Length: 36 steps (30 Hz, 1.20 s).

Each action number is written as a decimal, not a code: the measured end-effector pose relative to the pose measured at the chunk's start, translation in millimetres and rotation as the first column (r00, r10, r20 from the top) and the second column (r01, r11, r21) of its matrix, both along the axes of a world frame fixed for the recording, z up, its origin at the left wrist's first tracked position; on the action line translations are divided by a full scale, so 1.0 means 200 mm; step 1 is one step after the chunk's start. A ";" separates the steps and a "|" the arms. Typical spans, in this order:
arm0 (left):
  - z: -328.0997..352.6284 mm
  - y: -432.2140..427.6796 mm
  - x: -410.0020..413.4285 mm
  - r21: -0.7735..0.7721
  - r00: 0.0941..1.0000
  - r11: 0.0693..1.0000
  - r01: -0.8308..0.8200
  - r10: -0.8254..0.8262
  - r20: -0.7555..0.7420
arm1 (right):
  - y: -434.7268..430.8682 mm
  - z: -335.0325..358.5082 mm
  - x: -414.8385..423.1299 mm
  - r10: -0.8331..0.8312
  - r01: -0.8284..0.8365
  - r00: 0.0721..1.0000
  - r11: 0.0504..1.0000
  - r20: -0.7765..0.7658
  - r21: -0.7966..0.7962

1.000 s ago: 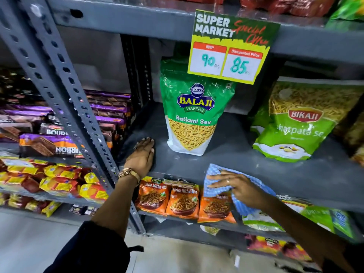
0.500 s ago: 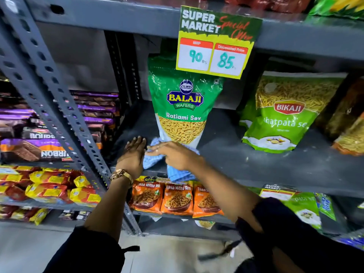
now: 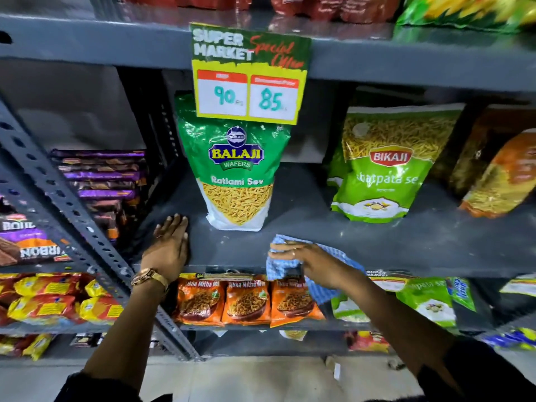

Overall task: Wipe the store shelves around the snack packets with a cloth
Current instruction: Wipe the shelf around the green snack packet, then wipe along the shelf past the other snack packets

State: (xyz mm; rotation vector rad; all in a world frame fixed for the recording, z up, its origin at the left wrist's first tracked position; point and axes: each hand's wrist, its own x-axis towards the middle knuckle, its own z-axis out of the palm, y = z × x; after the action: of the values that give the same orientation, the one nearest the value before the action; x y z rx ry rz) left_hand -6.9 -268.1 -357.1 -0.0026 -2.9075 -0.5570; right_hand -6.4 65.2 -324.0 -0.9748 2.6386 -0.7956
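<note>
— Looking at my feed: the sign (image 3: pixel 249 74) covers the top of the Balaji bag (image 3: pixel 236 175), and the orange packet (image 3: pixel 501 175) at far right is blurred and partly cut off. Can you read it?

— No. Where's the cloth (image 3: pixel 290 256)?

— Under my right hand (image 3: pixel 314 264), on the front edge of the shelf (image 3: pixel 377 239), trailing over the lip. Fingers are spread and curled loosely over it, pressing down.

— And the left hand (image 3: pixel 171 248)?

— Flat, open, palm down on the shelf, holding nothing, just left of the Balaji bag.
</note>
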 end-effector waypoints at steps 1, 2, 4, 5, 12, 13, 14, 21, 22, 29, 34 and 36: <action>0.00 0.01 0.01 -0.005 1.000 1.000 -0.012 0.012 0.005 | 0.10 -0.01 0.02 -0.019 0.019 0.999 1.000 0.026 -0.017; 0.00 0.02 0.03 -0.012 0.999 1.000 -0.027 0.027 0.016 | 0.19 -0.02 0.04 -0.041 0.042 0.998 0.999 0.053 -0.030; 0.00 0.05 0.06 -0.012 0.998 0.999 -0.052 0.053 0.041 | 0.33 -0.03 0.06 -0.085 0.089 0.991 0.995 0.099 -0.039; 0.00 0.08 0.07 0.000 0.997 0.998 -0.063 0.063 0.050 | 0.39 -0.03 0.06 -0.102 0.106 0.988 0.994 0.115 -0.031; 0.04 0.55 0.20 0.112 0.991 0.992 -0.062 0.048 0.127 | 0.80 0.15 0.10 -0.170 0.170 0.973 0.985 0.154 0.019; 0.05 0.63 0.22 0.135 0.991 0.990 -0.043 0.026 0.130 | 0.82 0.19 0.07 -0.182 0.188 0.975 0.982 0.125 -0.032; 0.07 0.72 0.23 0.152 0.992 0.988 -0.019 0.000 0.125 | 0.82 0.22 0.03 -0.196 0.202 0.977 0.977 0.079 -0.071; 0.22 1.24 0.11 0.163 0.992 0.978 0.130 -0.128 -0.023 | 0.51 0.14 -0.34 0.017 -0.016 0.998 1.000 -0.055 0.012; 0.23 1.28 0.07 0.167 0.991 0.977 0.131 -0.129 -0.022 | 0.52 0.08 -0.35 0.059 -0.055 0.996 0.996 -0.068 0.066; 0.18 1.39 -0.09 0.127 0.992 0.987 0.096 -0.106 0.073 | 0.87 -0.05 -0.25 0.097 -0.097 0.995 0.995 -0.037 0.005; 0.12 1.50 -0.15 0.144 0.980 0.982 0.119 -0.139 0.141 | 1.19 0.00 -0.14 0.082 -0.082 0.996 0.996 0.017 0.022; 0.08 1.52 -0.14 0.156 0.983 0.982 0.104 -0.125 0.132 | 1.31 0.04 -0.16 -0.001 0.000 1.000 0.997 0.019 0.082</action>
State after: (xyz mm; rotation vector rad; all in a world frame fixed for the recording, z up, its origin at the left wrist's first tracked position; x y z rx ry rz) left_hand -35.7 36.3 -340.7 -0.1160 -3.0083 -0.8245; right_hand -37.5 326.6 -316.3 -0.9405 2.6323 -0.6875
